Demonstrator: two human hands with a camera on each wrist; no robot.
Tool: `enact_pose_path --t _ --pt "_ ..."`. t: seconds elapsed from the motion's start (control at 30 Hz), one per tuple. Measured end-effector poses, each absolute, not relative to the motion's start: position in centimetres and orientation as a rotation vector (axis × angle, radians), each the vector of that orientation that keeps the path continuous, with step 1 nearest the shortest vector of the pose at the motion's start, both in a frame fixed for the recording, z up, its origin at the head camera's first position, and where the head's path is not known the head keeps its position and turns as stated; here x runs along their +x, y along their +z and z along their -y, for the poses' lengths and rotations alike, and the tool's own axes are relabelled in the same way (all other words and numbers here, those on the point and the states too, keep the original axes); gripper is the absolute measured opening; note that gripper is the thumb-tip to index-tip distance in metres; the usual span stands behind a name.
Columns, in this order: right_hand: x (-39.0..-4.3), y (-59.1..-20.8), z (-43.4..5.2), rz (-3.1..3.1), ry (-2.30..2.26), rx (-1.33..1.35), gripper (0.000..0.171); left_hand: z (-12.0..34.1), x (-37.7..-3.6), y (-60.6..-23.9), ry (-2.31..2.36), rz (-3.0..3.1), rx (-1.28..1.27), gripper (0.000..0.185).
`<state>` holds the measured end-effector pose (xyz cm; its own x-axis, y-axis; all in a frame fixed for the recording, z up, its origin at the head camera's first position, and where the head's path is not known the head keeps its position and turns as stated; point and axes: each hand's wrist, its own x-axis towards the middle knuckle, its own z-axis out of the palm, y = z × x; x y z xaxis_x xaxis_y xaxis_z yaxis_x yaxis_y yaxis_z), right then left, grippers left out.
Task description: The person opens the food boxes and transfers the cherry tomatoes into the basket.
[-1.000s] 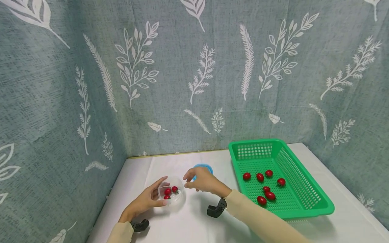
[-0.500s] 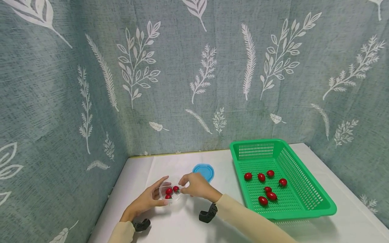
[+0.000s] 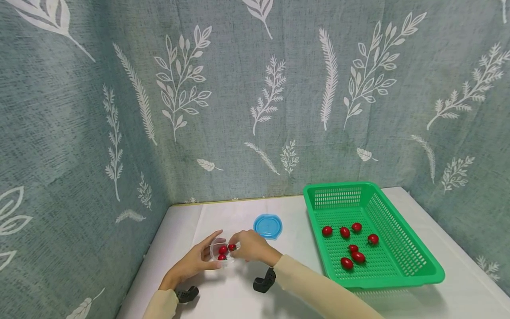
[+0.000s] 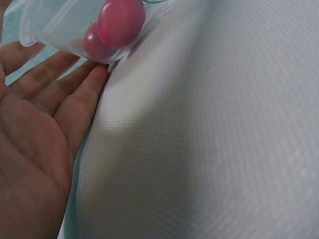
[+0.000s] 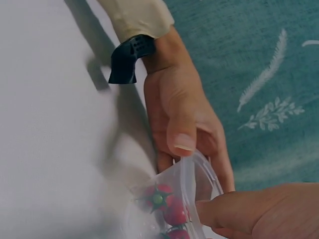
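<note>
A small clear plastic container [image 3: 223,252] with red cherry tomatoes [image 3: 227,249] in it sits at the table's front left, tipped toward the left. My left hand [image 3: 194,262] cups it from the left, thumb on the rim and fingers behind it. My right hand [image 3: 244,249] pinches the container's right rim. In the right wrist view my left hand's thumb [image 5: 179,139] lies on the container [image 5: 192,184] above the tomatoes [image 5: 167,206], and my right hand's fingers [image 5: 234,211] hold the rim. The left wrist view shows my left hand's palm [image 4: 35,149] beside the container [image 4: 65,27].
A blue lid [image 3: 268,226] lies flat just behind my right hand. A green slotted basket [image 3: 402,259] with several loose cherry tomatoes [image 3: 349,243] stands at the right. The table [image 3: 398,301] is white, and patterned curtains close it in on three sides.
My right hand moved left from over the blue lid to the container and took hold of its rim. The left hand stayed on the container.
</note>
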<state>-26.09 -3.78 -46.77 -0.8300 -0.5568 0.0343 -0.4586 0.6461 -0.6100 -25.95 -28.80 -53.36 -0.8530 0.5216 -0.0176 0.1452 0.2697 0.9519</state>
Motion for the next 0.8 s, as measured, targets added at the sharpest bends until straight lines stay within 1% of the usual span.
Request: enact_pose_path --t 0.37,0.5,0.6,0.8 --pt "-26.2 -47.0 4.8 -2.735 -0.787 -0.876 0.028 28.7 -26.0 -53.3 1.628 -2.185 0.615 0.099" --pt "-26.2 -46.9 5.1 -2.801 -0.696 -0.908 0.012 28.7 -26.0 -53.2 1.631 -2.184 0.628 0.1" --pt "-26.2 -46.9 5.3 -2.827 -0.642 -0.905 0.015 28.8 -26.0 -53.3 1.629 -2.186 0.638 0.101" --pt "-26.2 -47.3 5.5 -2.803 -0.611 -0.899 0.016 28.8 -26.1 -53.5 1.647 -2.171 0.638 0.102"
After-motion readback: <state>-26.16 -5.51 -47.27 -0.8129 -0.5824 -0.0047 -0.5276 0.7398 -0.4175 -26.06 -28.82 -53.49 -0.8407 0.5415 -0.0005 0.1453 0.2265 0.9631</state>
